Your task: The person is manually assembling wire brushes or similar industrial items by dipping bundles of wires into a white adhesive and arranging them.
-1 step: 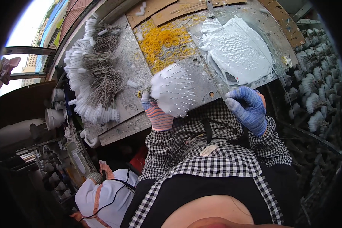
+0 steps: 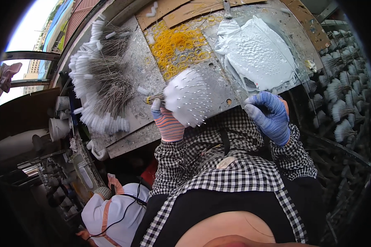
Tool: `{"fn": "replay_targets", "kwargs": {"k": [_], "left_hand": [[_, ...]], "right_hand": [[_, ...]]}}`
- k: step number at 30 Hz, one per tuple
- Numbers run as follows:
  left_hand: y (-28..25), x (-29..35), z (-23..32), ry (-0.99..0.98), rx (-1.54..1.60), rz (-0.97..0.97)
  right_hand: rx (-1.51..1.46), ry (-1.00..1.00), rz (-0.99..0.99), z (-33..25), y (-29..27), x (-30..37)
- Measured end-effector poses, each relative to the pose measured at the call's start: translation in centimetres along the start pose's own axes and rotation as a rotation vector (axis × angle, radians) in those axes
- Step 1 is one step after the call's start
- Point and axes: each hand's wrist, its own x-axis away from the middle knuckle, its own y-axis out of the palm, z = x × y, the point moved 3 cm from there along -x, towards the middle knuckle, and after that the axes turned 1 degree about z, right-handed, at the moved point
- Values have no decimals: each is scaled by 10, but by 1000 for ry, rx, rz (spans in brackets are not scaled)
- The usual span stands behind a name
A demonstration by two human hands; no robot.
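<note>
A fan-shaped bundle of white wire-handled tube brushes (image 2: 187, 99) is in my left hand (image 2: 169, 124), which wears an orange-and-grey striped glove. Its fingers are closed round the gathered wire stems, and a yellow rubber band (image 2: 147, 100) circles the stem ends. White dots sit on the brush tips. My right hand (image 2: 270, 117), in a blue glove, hangs by the table's near edge. Its fingers are loosely curled, a gap shows beside the thumb, and nothing is seen in it. Beyond it a mass of thick white paste (image 2: 264, 53) is spread on the table.
Loose yellow rubber bands (image 2: 177, 43) lie mid-table. A large pile of tube brushes (image 2: 105, 78) fills the left side. A scraper (image 2: 227, 9) rests at the far edge. Brush bundles (image 2: 342, 111) stand at the right. Someone in white (image 2: 115, 210) is at the lower left.
My left hand and the brush bundle have shifted very slightly left, and the bundle has turned a little. My right hand has barely moved.
</note>
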Motion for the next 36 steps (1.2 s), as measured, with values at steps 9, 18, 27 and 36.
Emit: {"fn": "replay_targets", "kwargs": {"k": [9,18,27,36], "left_hand": [[29,-12,8,-118,70,128],[35,-37,5,-146,-538,162],[55,-50,1,-182,-727,-38],[64,-69,7,-143,-713,-81]], "right_hand": [[65,-93,-60,-19,-8,-39],[230,-115,-482,-21,41,-88],[484,-416,-634,2,67,-94],[623,-724,-491,0,61,-80]]}}
